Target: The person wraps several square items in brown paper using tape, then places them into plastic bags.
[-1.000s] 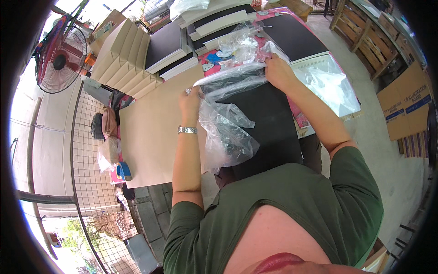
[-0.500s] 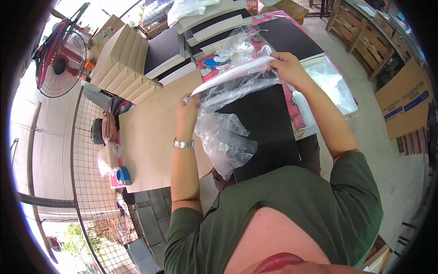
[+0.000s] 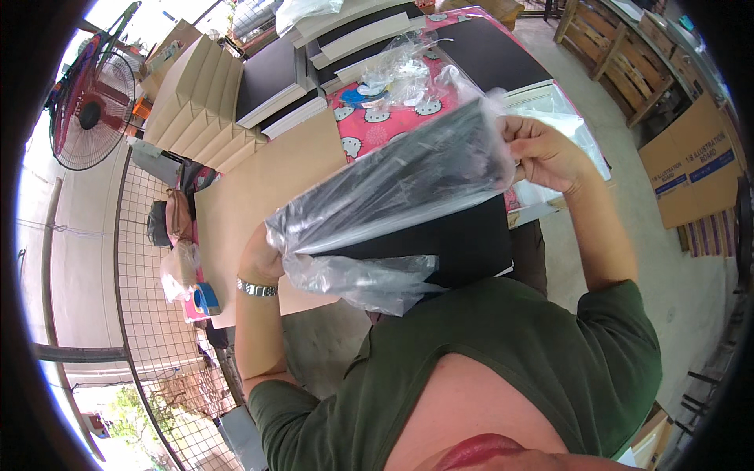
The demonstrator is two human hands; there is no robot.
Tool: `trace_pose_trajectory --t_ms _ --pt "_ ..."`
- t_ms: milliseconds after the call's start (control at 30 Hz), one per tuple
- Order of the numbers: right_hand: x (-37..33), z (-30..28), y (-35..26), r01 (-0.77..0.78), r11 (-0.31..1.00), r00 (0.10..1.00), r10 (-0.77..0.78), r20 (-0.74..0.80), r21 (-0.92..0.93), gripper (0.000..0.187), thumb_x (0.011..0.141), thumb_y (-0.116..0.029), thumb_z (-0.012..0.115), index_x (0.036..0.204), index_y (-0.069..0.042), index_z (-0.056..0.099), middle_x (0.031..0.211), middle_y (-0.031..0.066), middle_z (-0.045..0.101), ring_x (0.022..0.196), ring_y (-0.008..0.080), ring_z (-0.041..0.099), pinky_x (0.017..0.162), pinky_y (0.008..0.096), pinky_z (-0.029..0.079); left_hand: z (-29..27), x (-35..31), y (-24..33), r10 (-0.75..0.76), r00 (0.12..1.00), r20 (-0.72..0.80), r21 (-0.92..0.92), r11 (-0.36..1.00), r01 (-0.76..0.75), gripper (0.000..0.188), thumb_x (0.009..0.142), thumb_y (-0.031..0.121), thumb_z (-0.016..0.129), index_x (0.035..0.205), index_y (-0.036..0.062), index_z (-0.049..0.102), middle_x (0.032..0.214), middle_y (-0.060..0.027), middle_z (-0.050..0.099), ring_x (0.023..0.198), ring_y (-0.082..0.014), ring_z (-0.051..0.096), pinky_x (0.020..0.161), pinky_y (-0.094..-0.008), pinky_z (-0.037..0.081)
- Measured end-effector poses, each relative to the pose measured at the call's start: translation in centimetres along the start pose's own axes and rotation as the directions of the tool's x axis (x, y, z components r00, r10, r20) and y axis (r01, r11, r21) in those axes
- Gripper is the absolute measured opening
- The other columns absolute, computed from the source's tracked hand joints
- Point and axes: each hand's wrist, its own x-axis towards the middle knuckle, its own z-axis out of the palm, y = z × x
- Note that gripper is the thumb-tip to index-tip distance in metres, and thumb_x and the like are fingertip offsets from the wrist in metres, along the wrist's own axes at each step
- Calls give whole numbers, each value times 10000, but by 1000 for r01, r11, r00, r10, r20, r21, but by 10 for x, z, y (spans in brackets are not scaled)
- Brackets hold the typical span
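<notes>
Clear bag [image 3: 377, 184] spread wide between two hands, black board [image 3: 475, 235] right up against it!
And here it is, slung across the near side of the table, over the board: the left hand [image 3: 262, 255] closes on the bag's left end, fingers partly hidden, while the right hand [image 3: 542, 153] pinches its right edge, thumb against fingers. Loose film droops below the left hand. Whether the board sits inside the bag or only behind it, I can't tell. The film looks feather-light, limp and slick, likely to cling, crease or tear if yanked, so the side edges near the corners seem the grip to have. The board looks flat and stiffer, best taken by opposite edges, its corners probably the easiest part to dent.
</notes>
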Motion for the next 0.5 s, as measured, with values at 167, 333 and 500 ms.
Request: trace_pose_trajectory --t_ms 167,333,500 --pt "14 -37 53 -39 991 993 53 -105 132 202 857 -20 516 1055 9 538 903 100 640 785 197 651 751 338 543 -103 59 -48 -197 971 133 -111 971 212 225 899 185 442 1009 22 551 809 -87 593 705 -176 576 581 -302 513" --pt "24 -107 131 -127 980 908 176 -380 150 190 868 -32 513 1052 -2 550 965 89 585 845 182 597 763 331 527 -106 75 -147 -362 926 -110 -132 928 347 204 914 141 445 1007 -12 540 867 -107 593 749 -203 587 689 -347 529" --pt "-37 -77 175 -293 954 852 288 -438 57 254 854 -48 541 1102 8 546 886 35 576 748 131 564 708 315 495 -108 4 -240 -490 865 -106 -261 853 451 274 933 178 433 1085 -20 547 932 -125 609 853 -216 612 774 -380 519"
